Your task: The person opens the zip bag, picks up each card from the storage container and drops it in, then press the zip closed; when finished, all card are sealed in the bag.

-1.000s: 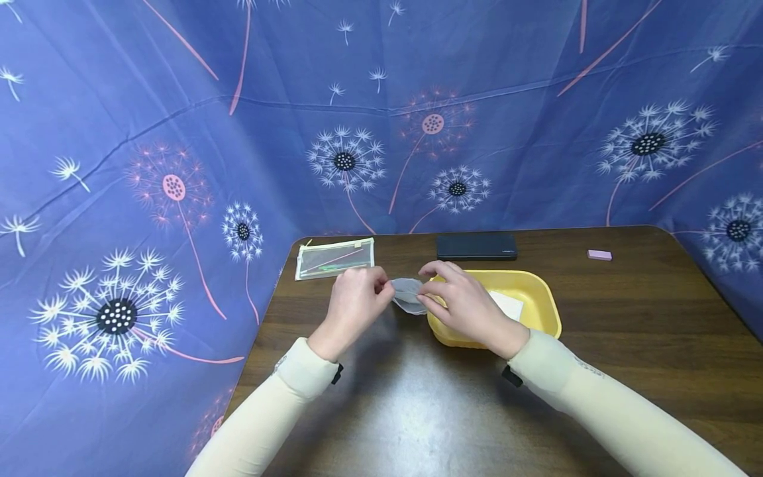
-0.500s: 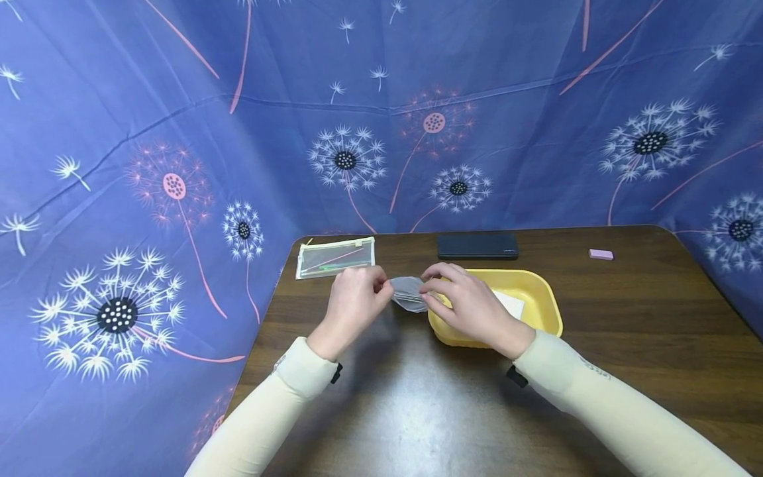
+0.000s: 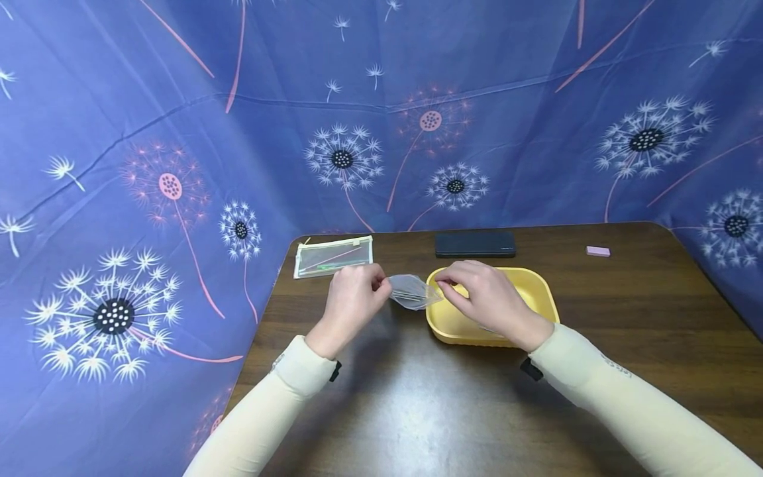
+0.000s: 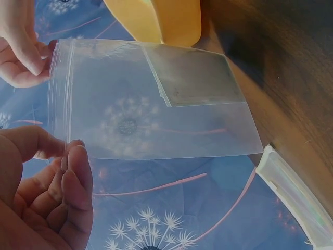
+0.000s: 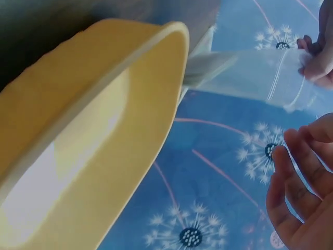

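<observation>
The left hand point(image 3: 356, 293) pinches a clear bag point(image 3: 408, 293) beside the yellow tub point(image 3: 539, 295), where a slackened grip could drop it, any hold by the right hand point(image 3: 490, 295) unclear.

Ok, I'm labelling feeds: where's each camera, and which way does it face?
Head: worn on the head, facing forward and down at the table; left hand, right hand and cream sleeves show.
Left wrist: worn there, facing the clear bag; both hands partly show.
Right wrist: worn there, facing the yellow tray; both hands partly show.
Shared by the wrist views: clear bag, yellow tray.
</observation>
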The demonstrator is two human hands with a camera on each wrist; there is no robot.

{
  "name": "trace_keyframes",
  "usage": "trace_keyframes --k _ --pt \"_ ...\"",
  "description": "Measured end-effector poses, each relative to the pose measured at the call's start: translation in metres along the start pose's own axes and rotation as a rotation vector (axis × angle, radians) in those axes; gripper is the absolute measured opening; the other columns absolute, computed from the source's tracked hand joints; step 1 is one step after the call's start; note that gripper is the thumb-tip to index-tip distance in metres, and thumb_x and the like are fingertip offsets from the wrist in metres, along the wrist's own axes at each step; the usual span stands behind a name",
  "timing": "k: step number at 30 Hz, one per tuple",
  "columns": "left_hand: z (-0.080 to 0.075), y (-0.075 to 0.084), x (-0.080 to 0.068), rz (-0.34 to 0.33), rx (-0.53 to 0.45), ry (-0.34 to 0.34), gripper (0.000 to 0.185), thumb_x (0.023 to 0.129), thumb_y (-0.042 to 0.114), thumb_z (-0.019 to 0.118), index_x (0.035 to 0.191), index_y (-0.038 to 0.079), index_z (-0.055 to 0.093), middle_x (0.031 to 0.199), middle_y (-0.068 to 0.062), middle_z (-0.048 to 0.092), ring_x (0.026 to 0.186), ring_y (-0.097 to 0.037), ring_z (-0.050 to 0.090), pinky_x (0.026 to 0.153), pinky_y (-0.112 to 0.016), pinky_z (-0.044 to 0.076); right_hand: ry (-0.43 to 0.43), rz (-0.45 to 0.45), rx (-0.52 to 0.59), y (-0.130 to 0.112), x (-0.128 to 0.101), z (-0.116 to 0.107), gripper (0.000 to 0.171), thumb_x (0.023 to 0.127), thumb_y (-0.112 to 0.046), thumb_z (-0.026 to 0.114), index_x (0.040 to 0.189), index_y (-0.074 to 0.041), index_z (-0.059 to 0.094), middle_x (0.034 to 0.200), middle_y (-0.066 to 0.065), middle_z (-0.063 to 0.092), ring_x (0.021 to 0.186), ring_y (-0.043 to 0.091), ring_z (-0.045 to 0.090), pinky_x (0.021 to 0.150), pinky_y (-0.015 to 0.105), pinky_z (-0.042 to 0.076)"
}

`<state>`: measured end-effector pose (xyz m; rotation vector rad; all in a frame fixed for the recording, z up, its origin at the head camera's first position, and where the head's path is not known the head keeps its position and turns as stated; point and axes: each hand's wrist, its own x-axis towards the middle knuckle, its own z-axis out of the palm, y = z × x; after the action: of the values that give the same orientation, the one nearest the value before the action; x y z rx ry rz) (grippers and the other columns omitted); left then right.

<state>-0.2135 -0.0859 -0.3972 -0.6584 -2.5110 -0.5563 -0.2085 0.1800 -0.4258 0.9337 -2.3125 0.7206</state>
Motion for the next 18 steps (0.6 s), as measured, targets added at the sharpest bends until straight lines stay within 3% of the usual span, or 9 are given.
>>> trace_keyframes --k 9,18 --pt "-0.001 0.000 0.000 0.001 -0.002 0.003 0.014 0.080 0.006 0.070 0.070 0.015 0.071 0.057 0.010 0.057 0.051 -0.010 0.048 0.050 -0.032 0.041 -0.068 0.107 -0.091 0.032 -0.009 -0.014 0.008 0.094 -0.013 0.071 0.098 -0.015 0.078 0.090 -0.005 0.074 0.081 0.014 0.069 0.066 0.042 0.056" --pt "0.000 -0.001 -0.001 0.001 -0.011 0.001 0.014 0.080 0.006 0.070 0.069 0.016 0.070 0.057 0.010 0.056 0.051 -0.010 0.048 0.050 -0.032 0.041 -0.242 0.277 -0.168 0.070 -0.027 -0.020 0.011 0.097 -0.013 0.068 0.101 -0.013 0.078 0.093 -0.002 0.074 0.080 0.017 0.067 0.068 0.046 0.054"
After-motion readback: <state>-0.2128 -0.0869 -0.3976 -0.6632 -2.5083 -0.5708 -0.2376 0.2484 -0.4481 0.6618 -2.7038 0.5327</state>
